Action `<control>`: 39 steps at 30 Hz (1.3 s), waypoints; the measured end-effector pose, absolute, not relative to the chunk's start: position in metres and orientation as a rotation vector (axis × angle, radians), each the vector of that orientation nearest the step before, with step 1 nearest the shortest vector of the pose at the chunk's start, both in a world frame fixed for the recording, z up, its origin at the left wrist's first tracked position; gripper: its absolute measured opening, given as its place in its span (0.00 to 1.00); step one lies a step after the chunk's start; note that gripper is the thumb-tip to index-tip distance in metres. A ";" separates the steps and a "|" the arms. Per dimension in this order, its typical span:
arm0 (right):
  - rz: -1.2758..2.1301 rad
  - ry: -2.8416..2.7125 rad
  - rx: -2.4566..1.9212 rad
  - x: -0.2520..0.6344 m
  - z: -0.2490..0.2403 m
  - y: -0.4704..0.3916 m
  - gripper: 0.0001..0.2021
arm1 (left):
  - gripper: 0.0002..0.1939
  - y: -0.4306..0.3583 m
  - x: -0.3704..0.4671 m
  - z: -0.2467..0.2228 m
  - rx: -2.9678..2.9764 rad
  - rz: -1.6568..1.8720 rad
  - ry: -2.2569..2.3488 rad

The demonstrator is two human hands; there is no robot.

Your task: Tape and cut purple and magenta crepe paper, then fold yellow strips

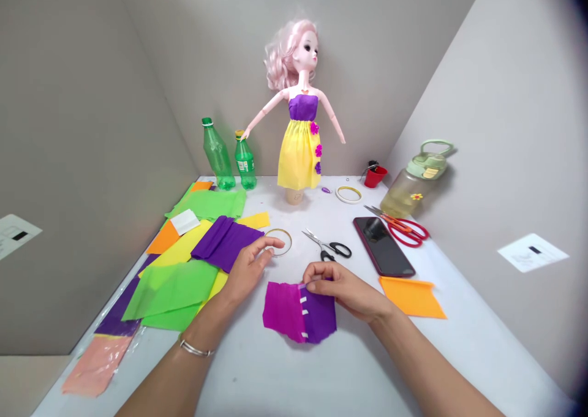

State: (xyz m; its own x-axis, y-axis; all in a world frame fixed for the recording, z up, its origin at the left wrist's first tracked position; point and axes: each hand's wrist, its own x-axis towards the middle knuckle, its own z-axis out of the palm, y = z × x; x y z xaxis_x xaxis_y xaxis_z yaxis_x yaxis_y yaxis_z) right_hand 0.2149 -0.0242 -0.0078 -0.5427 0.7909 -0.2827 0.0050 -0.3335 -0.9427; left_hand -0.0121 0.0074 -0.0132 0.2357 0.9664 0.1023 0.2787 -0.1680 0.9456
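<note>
My right hand (337, 285) pinches the top edge of a joined crepe paper piece (287, 310), magenta on its left half and purple on its right. Short white tape strips (304, 311) run down the seam. My left hand (252, 264) is open, its fingers stretched over the near-left part of a thin tape roll (291, 244); whether they touch it I cannot tell. Small black-handled scissors (328, 245) lie just beyond my right hand. Beside my left hand is a folded purple crepe sheet (225, 239).
A pink-haired doll (301, 147) in a purple and yellow dress stands at the back. Green bottles (218, 157), a water bottle (413, 181), a phone (383, 245), red-handled scissors (407, 227), a white tape roll (339, 195) and green crepe sheets (174, 291) surround the workspace.
</note>
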 end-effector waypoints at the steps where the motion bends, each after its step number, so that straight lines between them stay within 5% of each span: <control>1: 1.916 -1.355 -1.063 0.215 -0.008 -0.024 0.15 | 0.13 0.007 -0.012 -0.012 1.608 0.949 1.143; 10: 1.796 -1.255 -1.133 0.215 -0.008 -0.022 0.15 | 0.23 -0.005 -0.008 -0.001 1.458 0.528 0.831; 39: 1.503 -1.294 -1.261 0.206 -0.011 -0.024 0.15 | 0.02 -0.014 0.008 -0.014 1.995 0.907 1.080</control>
